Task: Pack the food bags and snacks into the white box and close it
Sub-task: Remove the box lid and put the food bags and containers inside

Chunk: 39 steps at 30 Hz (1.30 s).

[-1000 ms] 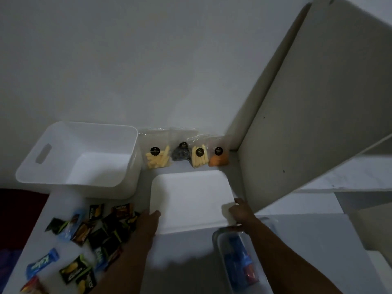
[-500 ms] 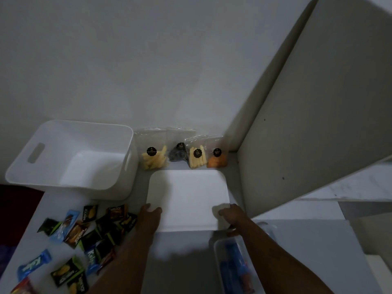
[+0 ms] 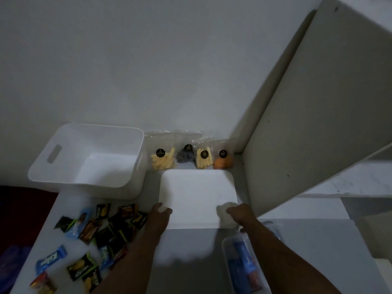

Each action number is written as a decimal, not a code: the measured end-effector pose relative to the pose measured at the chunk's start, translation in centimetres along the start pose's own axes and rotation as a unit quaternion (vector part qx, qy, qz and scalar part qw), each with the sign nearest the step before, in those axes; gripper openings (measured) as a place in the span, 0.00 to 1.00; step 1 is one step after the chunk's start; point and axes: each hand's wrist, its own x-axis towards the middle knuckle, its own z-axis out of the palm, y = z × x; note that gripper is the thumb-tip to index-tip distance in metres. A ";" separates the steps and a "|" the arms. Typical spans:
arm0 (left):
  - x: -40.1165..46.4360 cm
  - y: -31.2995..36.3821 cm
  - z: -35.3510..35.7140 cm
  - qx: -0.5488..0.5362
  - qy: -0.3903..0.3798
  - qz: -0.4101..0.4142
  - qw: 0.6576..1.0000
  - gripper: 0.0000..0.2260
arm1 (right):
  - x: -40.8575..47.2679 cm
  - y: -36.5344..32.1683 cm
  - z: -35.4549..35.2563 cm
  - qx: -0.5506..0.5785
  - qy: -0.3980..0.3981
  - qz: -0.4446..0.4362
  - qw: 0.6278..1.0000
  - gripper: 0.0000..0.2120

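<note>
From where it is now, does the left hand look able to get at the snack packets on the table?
Probably yes. The left hand rests on the lid's near-left corner, and the snack packets lie uncovered on the table just to its left, with nothing between them. It would first have to let go of the lid.

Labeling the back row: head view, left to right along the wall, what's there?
White box → bag of pale sticks → bag of dark pieces → second bag of pale sticks → bag with orange food → white cabinet panel.
</note>
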 end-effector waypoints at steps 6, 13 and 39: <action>-1.7 -0.2 -2.0 0.030 -0.026 0.018 0.999 0.24 | -1.2 -1.0 1.1 0.000 0.057 -0.069 0.996 0.25; -2.8 -1.0 -6.7 0.093 -0.037 0.064 0.993 0.20 | -4.8 -1.4 4.4 0.027 0.080 -0.118 0.989 0.27; -2.8 -11.0 -29.8 0.144 -0.077 0.164 0.973 0.16 | -21.1 -1.1 25.0 0.001 0.103 -0.138 0.985 0.28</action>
